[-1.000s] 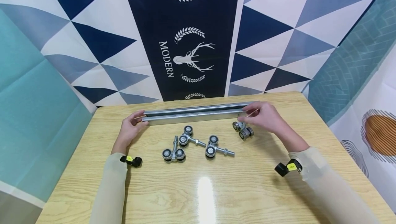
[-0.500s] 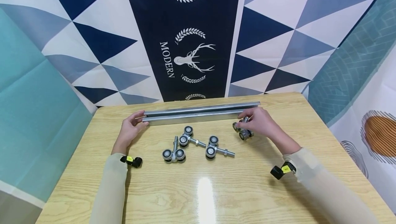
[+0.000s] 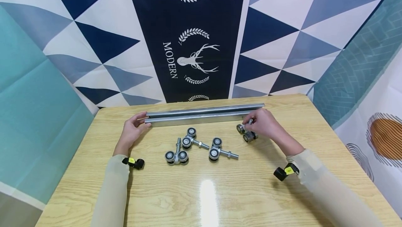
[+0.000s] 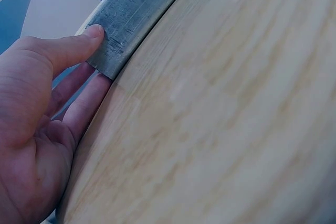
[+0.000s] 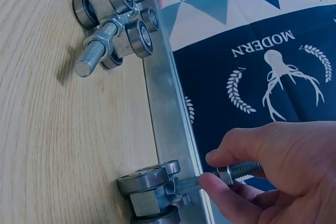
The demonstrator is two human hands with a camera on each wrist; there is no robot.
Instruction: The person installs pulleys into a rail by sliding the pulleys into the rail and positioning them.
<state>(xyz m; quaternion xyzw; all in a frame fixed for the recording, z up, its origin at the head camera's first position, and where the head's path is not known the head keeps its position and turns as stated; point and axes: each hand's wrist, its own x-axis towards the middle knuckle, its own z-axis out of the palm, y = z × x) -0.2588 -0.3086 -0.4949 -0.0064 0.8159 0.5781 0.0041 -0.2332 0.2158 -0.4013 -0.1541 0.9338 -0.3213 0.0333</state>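
A metal channel rail (image 3: 194,120) lies across the back of the table, its open slot facing up. My left hand (image 3: 130,133) grips the rail's left end, thumb on the near side wall (image 4: 131,19) and fingers behind it. Near the rail's right end, my right hand (image 3: 265,124) pinches the threaded bolt (image 5: 242,170) of a roller trolley (image 3: 248,136) between thumb and fingers, by its nut. The trolley's wheels (image 5: 142,180) sit low by the tabletop, in front of the rail.
Three more roller trolleys lie loose in front of the rail: a left one (image 3: 176,156), a middle one (image 3: 186,142) and a right one (image 3: 214,154). The wooden table (image 3: 163,195) ends at a patterned cloth backdrop (image 3: 198,38).
My right hand has come off the rail's right end and down onto the trolley, now pinching its bolt. The left hand keeps its place on the rail.
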